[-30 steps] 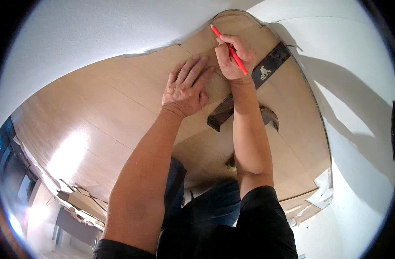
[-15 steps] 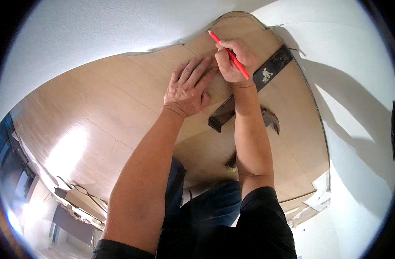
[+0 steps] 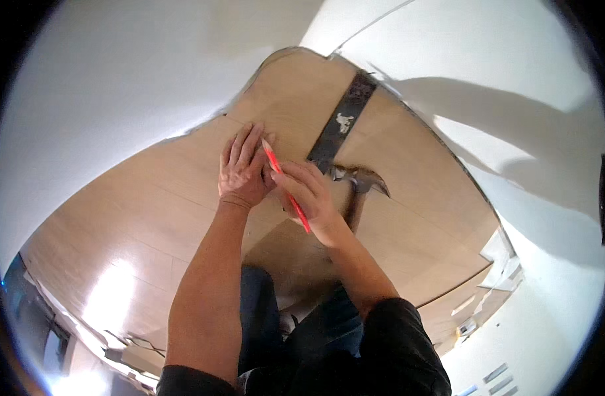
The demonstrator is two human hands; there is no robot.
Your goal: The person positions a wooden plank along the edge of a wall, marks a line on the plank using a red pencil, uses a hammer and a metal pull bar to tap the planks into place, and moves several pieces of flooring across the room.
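My left hand (image 3: 243, 168) lies on the pale wood floor planks (image 3: 177, 204), palm down with its fingers stretched out. Close beside it, my right hand (image 3: 306, 191) is closed around a red pencil (image 3: 272, 158), whose sharpened end points away from me by the left fingertips. A dark flat metal bar (image 3: 347, 115) with a whitish patch lies on the planks beyond my right hand. Next to the bar's near end rests a claw hammer (image 3: 365, 179), its handle running back toward my right forearm. Whether the pencil tip touches the wood cannot be told.
White walls close in on the left (image 3: 111, 99) and right (image 3: 461, 59), meeting the floor along a curved-looking edge. Toward the lower right the planks end at a step-like edge with light scraps (image 3: 497, 254). Dim clutter (image 3: 134, 356) sits at the lower left.
My right hand has come nearer and leftward with the pencil, away from the metal bar to beside my left hand. The view has shifted, and more of the hammer shows.
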